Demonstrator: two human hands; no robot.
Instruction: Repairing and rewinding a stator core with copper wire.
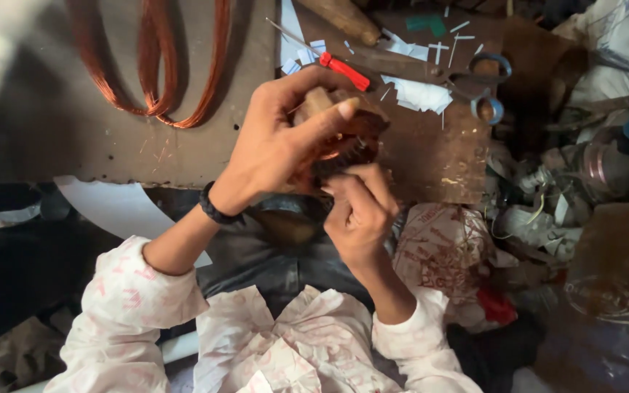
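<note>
Left hand [274,149]: grip closed over wound copper coil part [343,138] | right hand [358,211]: pinching its lower edge | red-handled screwdriver [343,70], scissors [485,87] beyond grip on desk [431,156]

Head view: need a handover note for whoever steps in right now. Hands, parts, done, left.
Left hand: wrapped over a small motor core wound with copper wire, holding it above the workbench.
Right hand: fingertips pinched at the core's lower edge, working at the winding.
On the bench: copper wire loops at far left, red-handled screwdriver just behind the core, scissors to the right, white paper strips scattered between them.
Done: copper wire is already on the core; how much cannot be told, the hands hide most of it.
Left: winding work appears unfinished, judging by the fingers at the wire; tools lie untouched.
</note>
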